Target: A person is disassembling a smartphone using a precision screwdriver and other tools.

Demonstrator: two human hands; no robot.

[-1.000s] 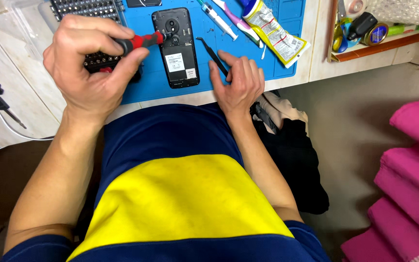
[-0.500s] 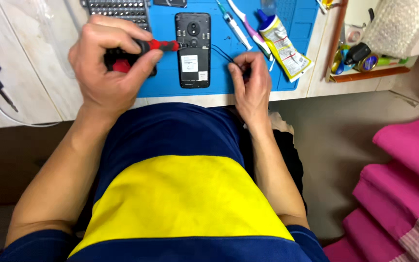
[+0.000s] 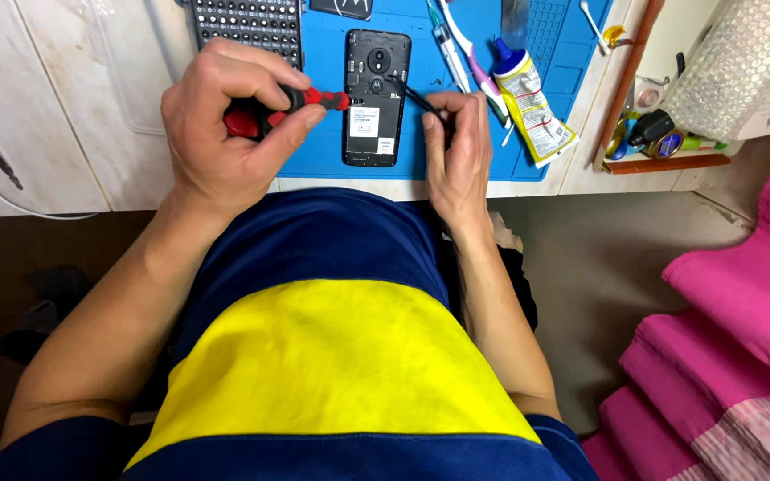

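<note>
The left hand (image 3: 225,134) grips a red-and-black screwdriver (image 3: 291,105), tip at the opened black phone (image 3: 374,98) on the blue mat (image 3: 318,151); the right hand (image 3: 456,147) pinches black tweezers (image 3: 421,100) beside it. Likely mid-unscrewing; next calls for steady turning.

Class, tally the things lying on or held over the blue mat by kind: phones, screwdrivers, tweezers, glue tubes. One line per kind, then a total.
Phones: 1, the opened black phone
Screwdrivers: 1, red and black, in the left hand
Tweezers: 1, black, in the right hand
Glue tubes: 1, blue-capped
Total: 4
</note>
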